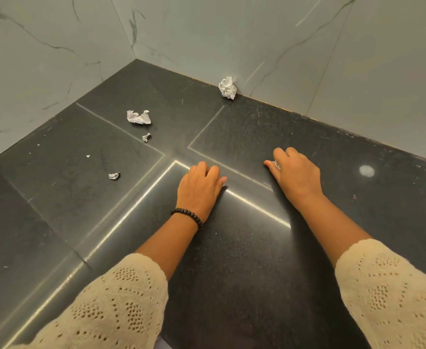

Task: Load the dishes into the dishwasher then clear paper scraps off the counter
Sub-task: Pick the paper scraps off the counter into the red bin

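Both hands rest low over a black stone counter [244, 260]. My right hand [295, 172] has its fingers curled around a small white paper scrap [276, 164] that shows at the thumb. My left hand [199, 188], with a black bead bracelet on the wrist, lies with fingers curled down; whether it holds anything is hidden. Loose scraps lie to the left: a flat crumpled paper [139, 117], a tiny scrap [146, 137], a speck [88, 156] and a small wad [114, 175]. A larger paper ball [228, 87] sits against the back wall.
Grey marble-look walls [55, 59] meet in a corner behind the counter and close it off at the back and left. Pale seams cross the counter top. A round light reflection [366, 170] shows to the right of my right hand.
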